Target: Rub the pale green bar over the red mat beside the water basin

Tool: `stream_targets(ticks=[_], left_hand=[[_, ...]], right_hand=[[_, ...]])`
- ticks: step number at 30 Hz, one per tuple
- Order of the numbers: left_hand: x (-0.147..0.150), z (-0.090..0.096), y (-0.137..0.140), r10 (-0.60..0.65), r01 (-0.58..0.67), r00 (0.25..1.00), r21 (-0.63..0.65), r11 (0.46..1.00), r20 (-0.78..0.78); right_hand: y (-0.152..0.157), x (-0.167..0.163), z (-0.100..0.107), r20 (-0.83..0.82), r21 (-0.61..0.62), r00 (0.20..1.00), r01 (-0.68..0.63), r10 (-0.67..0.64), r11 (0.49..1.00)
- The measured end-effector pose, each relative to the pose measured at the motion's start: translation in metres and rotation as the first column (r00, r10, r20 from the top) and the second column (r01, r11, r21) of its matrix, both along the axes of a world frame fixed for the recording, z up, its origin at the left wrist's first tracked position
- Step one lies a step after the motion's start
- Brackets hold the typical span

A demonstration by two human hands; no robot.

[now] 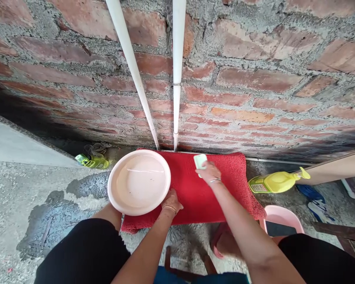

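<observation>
A red textured mat (pixel 189 193) lies over a low support in front of me, its edges hanging down. My right hand (pixel 210 172) is closed around a pale green oblong scrub brush (pixel 200 161), held at the mat's upper middle. My left hand (pixel 171 201) rests on the mat just beside the basin's lower right rim, thumb apart from the fingers; its fingertips are partly hidden. A wide pale pink basin (pixel 114 187) with clear water stands on the mat's left side.
A yellow pump bottle (pixel 273 182) tilts at the right. Beyond it sits a pink tub (pixel 297 223) with something dark inside. At the left lies a green bottle (pixel 96 161). Two white pipes (pixel 177 71) run down the brick wall (pixel 254 79). Wet patches mark the concrete floor (pixel 6 197).
</observation>
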State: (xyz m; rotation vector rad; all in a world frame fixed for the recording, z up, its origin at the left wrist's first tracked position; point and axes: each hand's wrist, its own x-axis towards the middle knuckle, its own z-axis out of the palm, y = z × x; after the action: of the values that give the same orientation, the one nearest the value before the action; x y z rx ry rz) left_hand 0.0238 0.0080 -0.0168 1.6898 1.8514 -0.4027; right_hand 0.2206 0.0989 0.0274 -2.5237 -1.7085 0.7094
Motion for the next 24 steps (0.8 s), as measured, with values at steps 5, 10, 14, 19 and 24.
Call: stream_targets(ticks=[5, 10, 14, 19, 24], left_hand=[[-0.001, -0.002, 0.001, -0.015, 0.015, 1.000, -0.008, 1.000, -0.016], [0.000, 0.001, 0.002, -0.011, 0.011, 1.000, -0.005, 1.000, -0.019], [0.000, 0.005, 0.003, -0.016, 0.015, 0.999, -0.027, 1.000, -0.028], [-0.001, 0.007, 0.003, -0.020, 0.019, 0.999, -0.005, 1.000, -0.048], [-0.002, 0.006, 0.005, -0.077, 0.077, 0.994, 0.000, 0.997, -0.082]], right_hand=[[0.039, -0.112, -0.009, -0.068, 0.017, 0.959, -0.273, 0.273, 0.962], [0.049, -0.120, -0.017, -0.051, -0.031, 0.930, -0.365, 0.363, 0.930], [0.045, -0.059, -0.018, 0.001, -0.086, 0.969, -0.247, 0.248, 0.965], [0.031, 0.056, -0.017, 0.080, -0.097, 0.996, -0.024, 0.032, 0.995], [-0.003, 0.153, -0.001, 0.202, -0.116, 0.947, 0.275, -0.248, 0.955]])
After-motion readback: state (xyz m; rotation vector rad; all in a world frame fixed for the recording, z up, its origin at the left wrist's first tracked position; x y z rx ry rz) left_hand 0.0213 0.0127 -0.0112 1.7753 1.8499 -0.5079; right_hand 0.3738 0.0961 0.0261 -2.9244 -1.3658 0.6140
